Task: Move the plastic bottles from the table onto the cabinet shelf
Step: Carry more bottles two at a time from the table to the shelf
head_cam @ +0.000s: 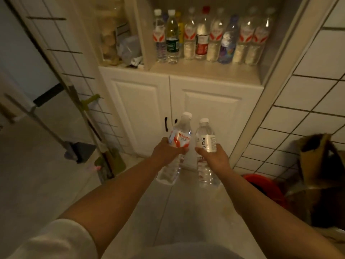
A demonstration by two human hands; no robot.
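My left hand (166, 153) grips a clear plastic bottle with a red and white label (180, 140) around its middle. My right hand (214, 158) grips a second clear bottle with a white label (205, 141). Both bottles have white caps and are held side by side, tilted forward, in front of the white cabinet doors (211, 113). Above the doors, the cabinet shelf (205, 71) carries a row of several plastic bottles (212, 38) along its back. The front strip of the shelf is bare.
A side shelf compartment (119, 43) to the left holds jars and clutter. A mop and a dustpan (80, 148) lean against the left tiled wall. At the right stand a red bucket (265, 186) and a brown paper bag (317, 157).
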